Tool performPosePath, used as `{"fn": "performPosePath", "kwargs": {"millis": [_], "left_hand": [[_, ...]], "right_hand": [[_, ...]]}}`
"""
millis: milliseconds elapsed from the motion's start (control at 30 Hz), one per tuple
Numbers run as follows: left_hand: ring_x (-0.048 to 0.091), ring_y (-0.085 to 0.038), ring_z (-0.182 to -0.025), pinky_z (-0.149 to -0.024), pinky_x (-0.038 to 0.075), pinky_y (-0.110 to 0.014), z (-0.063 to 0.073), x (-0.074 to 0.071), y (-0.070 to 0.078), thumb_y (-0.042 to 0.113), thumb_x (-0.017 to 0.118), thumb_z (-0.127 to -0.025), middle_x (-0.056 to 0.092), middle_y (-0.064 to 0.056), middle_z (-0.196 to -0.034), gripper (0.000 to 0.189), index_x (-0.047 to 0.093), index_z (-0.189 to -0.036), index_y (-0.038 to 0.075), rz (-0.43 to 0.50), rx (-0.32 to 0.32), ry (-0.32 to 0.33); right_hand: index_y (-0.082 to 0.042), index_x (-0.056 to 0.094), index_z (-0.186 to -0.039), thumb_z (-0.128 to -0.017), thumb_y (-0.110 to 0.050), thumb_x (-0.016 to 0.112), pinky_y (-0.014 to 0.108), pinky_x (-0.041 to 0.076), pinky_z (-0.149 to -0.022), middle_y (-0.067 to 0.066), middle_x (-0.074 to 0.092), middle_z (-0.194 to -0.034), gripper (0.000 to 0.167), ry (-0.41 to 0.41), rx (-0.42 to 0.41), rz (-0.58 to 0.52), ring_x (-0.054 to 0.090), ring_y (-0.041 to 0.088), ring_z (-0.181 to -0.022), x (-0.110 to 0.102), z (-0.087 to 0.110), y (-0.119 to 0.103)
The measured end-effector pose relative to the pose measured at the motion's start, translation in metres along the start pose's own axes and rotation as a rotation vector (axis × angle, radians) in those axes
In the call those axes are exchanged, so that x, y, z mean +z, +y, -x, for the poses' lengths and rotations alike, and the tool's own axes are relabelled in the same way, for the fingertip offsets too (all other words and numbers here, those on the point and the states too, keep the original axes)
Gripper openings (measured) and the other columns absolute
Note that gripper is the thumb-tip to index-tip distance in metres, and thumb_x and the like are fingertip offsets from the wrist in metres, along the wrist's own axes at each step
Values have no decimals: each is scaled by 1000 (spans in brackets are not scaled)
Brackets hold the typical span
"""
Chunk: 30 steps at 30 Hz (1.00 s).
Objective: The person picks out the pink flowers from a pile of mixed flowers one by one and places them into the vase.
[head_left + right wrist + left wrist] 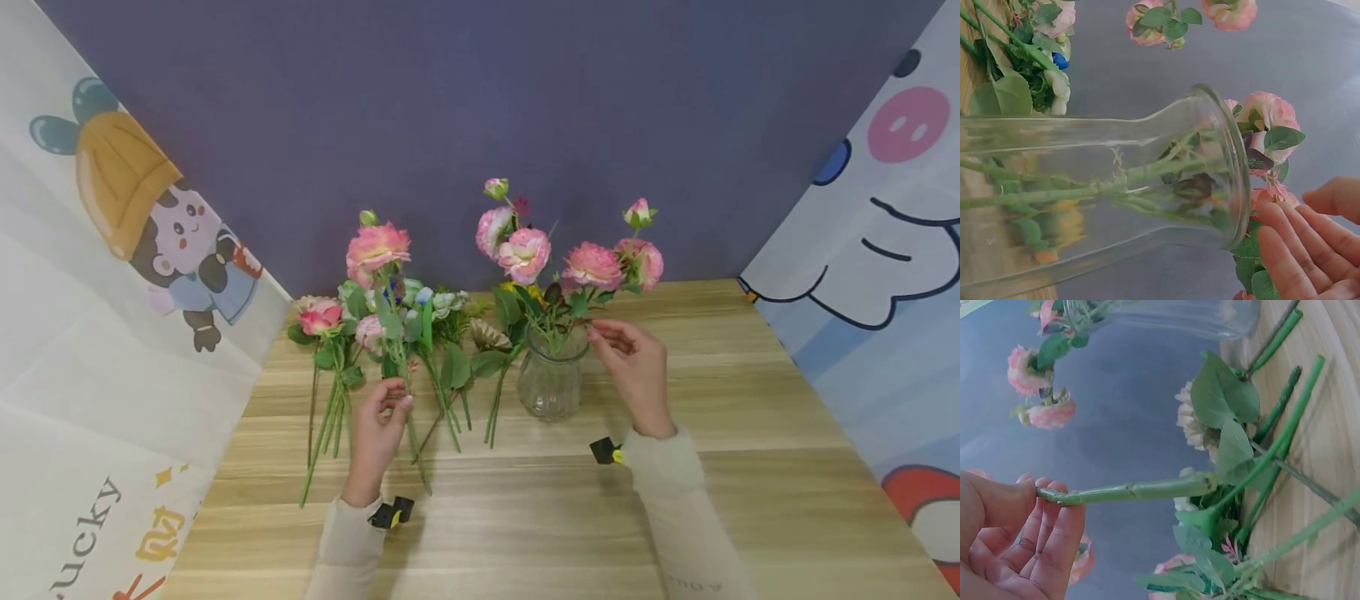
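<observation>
My left hand [377,433] pinches the green stem [1141,489] of an artificial pink flower [377,250] between thumb and fingertips. The stem stands nearly upright, its cut end pointing down towards the table. At the right, a clear glass vase [551,385] holds pink flowers [523,254] on green stems, which lean out to both sides. My right hand [637,371] is at the right of the vase's rim [1225,169], close to leaves and blossoms. In the right wrist view its fingers [1294,250] are loosely bent, with the thumb apart, and no firm hold shows.
Several loose artificial flowers lie left of the vase, among them a deep pink one [321,317] and a cream one [489,335], their stems [322,433] pointing to the front. A dark wall [480,100] backs the wooden table [510,533]; printed panels flank both sides.
</observation>
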<state>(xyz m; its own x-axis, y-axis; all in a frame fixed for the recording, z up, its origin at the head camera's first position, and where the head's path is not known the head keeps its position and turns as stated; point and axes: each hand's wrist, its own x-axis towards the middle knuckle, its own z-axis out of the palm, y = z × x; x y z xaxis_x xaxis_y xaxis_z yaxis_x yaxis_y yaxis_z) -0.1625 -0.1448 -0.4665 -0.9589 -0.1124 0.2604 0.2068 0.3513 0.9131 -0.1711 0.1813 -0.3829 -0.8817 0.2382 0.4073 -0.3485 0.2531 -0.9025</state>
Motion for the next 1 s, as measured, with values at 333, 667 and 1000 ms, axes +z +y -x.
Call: {"fn": "performPosePath", "kwargs": {"millis": [333,667,1000], "left_hand": [[59,-24,-82,-61,51,-21,4,9,16,-3,63,-87,63,-18,-96,22,60,-108,-6,-11,-18,-35],[60,-22,-78,-59,52,-24,9,22,24,-2,66,-85,64,-12,-89,18,63,-102,3,-24,128,-43],[63,-23,-76,-59,54,-26,12,35,37,-4,67,-83,65,-17,-89,20,64,-103,-1,-43,269,-74]], "right_hand": [[14,65,-98,-82,7,67,14,52,-67,24,68,-90,17,-2,22,-39,64,0,-71,4,0,15],[10,65,-101,-84,2,67,17,53,-70,28,66,-95,20,-47,30,-73,68,13,-78,11,6,27],[9,65,-103,-84,-5,69,20,54,-70,22,69,-95,24,-89,45,-69,67,5,-77,18,13,24]]}}
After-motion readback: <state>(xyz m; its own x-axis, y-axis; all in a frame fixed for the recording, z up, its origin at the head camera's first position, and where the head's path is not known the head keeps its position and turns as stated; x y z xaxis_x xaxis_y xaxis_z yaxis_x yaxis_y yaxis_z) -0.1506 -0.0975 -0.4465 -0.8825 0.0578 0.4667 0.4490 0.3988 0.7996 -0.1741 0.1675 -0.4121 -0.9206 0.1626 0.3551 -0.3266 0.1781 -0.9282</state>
